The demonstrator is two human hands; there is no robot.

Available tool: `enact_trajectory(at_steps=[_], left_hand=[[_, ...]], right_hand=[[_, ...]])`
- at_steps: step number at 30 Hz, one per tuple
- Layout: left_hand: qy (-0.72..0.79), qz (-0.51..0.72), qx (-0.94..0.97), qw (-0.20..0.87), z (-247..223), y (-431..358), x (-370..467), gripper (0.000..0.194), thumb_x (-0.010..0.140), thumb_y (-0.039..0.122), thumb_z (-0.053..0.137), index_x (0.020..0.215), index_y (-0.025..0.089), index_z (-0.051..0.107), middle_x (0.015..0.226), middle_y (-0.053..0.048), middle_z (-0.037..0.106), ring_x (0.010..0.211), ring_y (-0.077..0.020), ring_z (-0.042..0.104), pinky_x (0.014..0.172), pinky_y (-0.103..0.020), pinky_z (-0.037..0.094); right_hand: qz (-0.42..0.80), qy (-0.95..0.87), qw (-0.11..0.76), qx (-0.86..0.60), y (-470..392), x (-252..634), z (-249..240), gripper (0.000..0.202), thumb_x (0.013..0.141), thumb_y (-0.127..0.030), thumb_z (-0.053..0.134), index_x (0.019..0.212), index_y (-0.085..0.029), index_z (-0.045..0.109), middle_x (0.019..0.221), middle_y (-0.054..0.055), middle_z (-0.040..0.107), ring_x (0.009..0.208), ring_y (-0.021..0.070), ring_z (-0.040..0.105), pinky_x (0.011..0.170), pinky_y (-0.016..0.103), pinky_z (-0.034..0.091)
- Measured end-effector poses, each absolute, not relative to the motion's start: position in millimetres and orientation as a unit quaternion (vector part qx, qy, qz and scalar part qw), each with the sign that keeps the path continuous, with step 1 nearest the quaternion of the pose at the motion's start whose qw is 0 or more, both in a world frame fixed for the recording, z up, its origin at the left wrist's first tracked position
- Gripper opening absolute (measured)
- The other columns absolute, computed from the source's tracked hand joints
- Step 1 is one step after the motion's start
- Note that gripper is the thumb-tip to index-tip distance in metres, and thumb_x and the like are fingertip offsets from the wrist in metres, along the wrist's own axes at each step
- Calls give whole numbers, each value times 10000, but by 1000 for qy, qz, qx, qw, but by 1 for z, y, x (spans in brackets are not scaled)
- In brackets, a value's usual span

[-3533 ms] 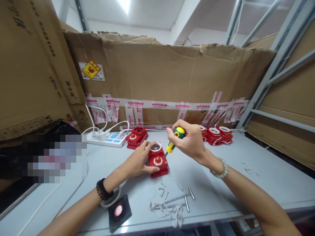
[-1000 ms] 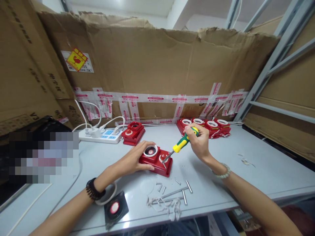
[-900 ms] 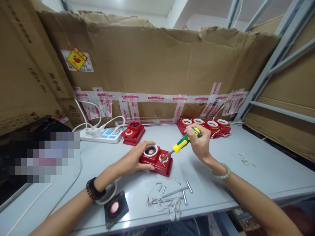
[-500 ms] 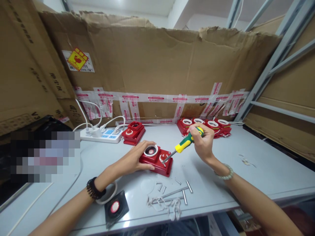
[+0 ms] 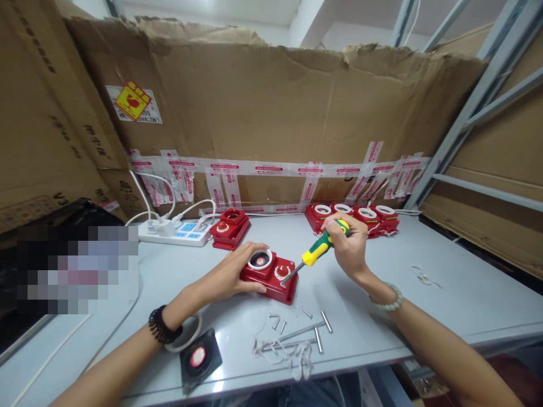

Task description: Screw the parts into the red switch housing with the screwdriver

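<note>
My left hand (image 5: 244, 268) grips a red alarm box (image 5: 267, 285) by its left end, fingers over the back and thumb along the front. The box has a white ring around a dark round speaker and a small red dome. My right hand (image 5: 348, 246) is wrapped round a green and yellow screwdriver (image 5: 318, 249). Its tip rests at the box's front right corner, beside the dome, where a screw seems to sit. In front lie several loose screws (image 5: 283, 326), two T-shaped metal bars (image 5: 318, 337) and a tangled white cord (image 5: 301, 362).
A black square speaker (image 5: 199, 359) and a white ring (image 5: 186, 339) lie near my left forearm. Behind stand another red box (image 5: 231, 229), a power strip (image 5: 173, 234) with plugs, and several red boxes (image 5: 373, 223) in a group. Cardboard (image 5: 271, 118) walls the back.
The screwdriver and my right hand have shifted very slightly, with the tip staying at the box's front corner. My left hand and the box look the same.
</note>
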State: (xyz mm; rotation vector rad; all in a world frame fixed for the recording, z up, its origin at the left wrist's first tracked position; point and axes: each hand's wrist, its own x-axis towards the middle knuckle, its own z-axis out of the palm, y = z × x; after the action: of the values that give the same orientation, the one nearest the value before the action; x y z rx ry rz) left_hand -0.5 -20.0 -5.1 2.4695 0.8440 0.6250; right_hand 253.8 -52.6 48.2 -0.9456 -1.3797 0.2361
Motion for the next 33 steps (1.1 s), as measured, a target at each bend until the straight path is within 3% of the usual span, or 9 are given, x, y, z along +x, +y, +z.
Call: enact_trajectory(at_steps=[22, 28, 30, 33], left_hand=[[309, 221, 899, 219, -3, -20, 1, 680, 734, 502, 710, 1273, 271, 365, 1270, -90, 465, 1144, -271, 480, 963, -413, 390], [295, 227, 904, 209, -6, -18, 1, 687, 736, 503, 706, 1285, 265, 368, 1254, -103, 477, 1123, -288, 489, 939, -425, 402], [289, 231, 907, 201, -9, -17, 1, 710, 736, 505, 704, 1305, 266, 354, 1243, -107, 483, 1112, -295, 493, 926, -432, 411], [284, 237, 912, 180, -13, -15, -1, 707, 741, 511, 695, 1312, 267, 357, 1217, -108, 499, 1092, -305, 504, 910, -444, 419]], right_hand=[[71, -673, 596, -431, -54, 244, 63, 176, 726, -216, 533, 555, -176, 516, 480, -52, 434, 468, 81, 372, 456, 217, 310], [8, -784, 445, -433, -61, 226, 90, 169, 714, -228, 544, 557, -176, 510, 478, -54, 417, 465, 70, 336, 479, 217, 287], [-43, -824, 373, -424, -67, 215, 102, 259, 775, -323, 531, 561, -181, 496, 467, -61, 375, 457, 71, 270, 484, 236, 245], [-100, -856, 270, -429, -78, 203, 116, 285, 863, -372, 436, 685, -180, 549, 559, -23, 485, 507, 99, 336, 509, 262, 219]])
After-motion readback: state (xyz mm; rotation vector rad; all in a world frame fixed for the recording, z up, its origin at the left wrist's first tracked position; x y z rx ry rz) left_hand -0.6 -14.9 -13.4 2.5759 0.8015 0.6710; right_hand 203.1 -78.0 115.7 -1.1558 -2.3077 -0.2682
